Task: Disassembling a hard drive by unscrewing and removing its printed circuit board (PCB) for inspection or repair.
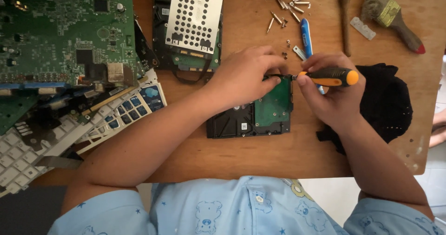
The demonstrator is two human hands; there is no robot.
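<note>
- While the hard drive (251,116) lies circuit-board side up near the middle of the wooden tabletop (260,156), it is pinned at its upper edge by the left hand (244,75); the fingers are curled down onto the drive, closed against it rather than wrapped around it.
- Head view: an orange-and-black screwdriver (327,76) is held in the right hand (332,93), grip closed around the handle, shaft lying level and pointing left.
- The screwdriver tip is set at the drive's top right corner, just beside the left fingertips.
- A green circuit board (274,102) is seen covering the right part of the drive; the rest of the casing is black.
- A black cloth (388,102) is seen under and to the right of the right wrist.
- Loose screws (288,5) are scattered near the far edge, with a blue pen-like tool (305,35) below them and a brush (390,14) further right.
- A second drive under a perforated metal plate (195,16) lies beyond the left hand.
- Large green boards (60,30) and keyboard parts (28,146) are piled at the left.
</note>
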